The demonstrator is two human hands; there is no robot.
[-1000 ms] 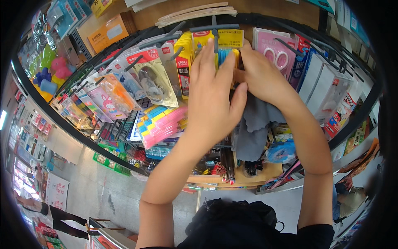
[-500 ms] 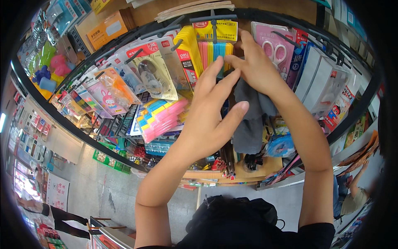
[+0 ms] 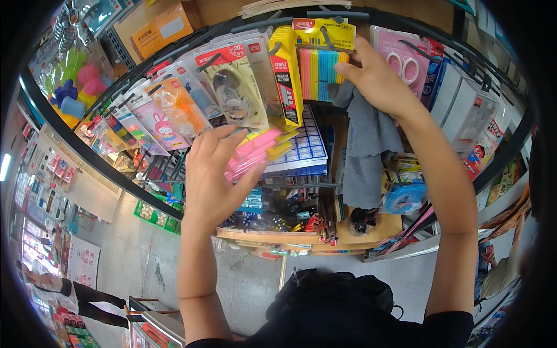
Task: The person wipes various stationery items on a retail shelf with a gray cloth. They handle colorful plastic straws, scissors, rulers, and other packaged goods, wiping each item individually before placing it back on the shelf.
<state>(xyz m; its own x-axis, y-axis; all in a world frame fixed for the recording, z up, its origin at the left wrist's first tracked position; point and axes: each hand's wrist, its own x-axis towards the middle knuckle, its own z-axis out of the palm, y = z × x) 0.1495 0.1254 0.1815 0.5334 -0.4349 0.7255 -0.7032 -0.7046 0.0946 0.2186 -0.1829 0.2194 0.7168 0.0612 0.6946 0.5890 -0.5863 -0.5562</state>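
My right hand (image 3: 376,78) is closed at the right edge of a hanging pack of coloured counting sticks (image 3: 319,72) with a yellow header. Its thumb lies at the pack's front, and a grey cloth (image 3: 368,151) hangs down from under the palm. Lower left, my left hand (image 3: 212,174) has its fingers and thumb around a loose bunch of similar stick packs (image 3: 255,152), mostly pink with some yellow. Those packs are slightly blurred. Just above them hangs a carded correction tape (image 3: 233,95), with yellow blade packs (image 3: 287,75) beside it.
Metal hooks jut out from the black-framed rack. Carded scissors (image 3: 402,68) and white boxes (image 3: 455,113) hang at the right. A blue-and-white label sheet (image 3: 307,139) lies beneath the blade packs. Pens fill the lower shelf, and a green basket (image 3: 156,213) stands beyond at left.
My left hand has come down and left from the hanging pack to the loose stick packs. My right hand stays by the hanging pack, its thumb now lower. The view has shifted slightly.
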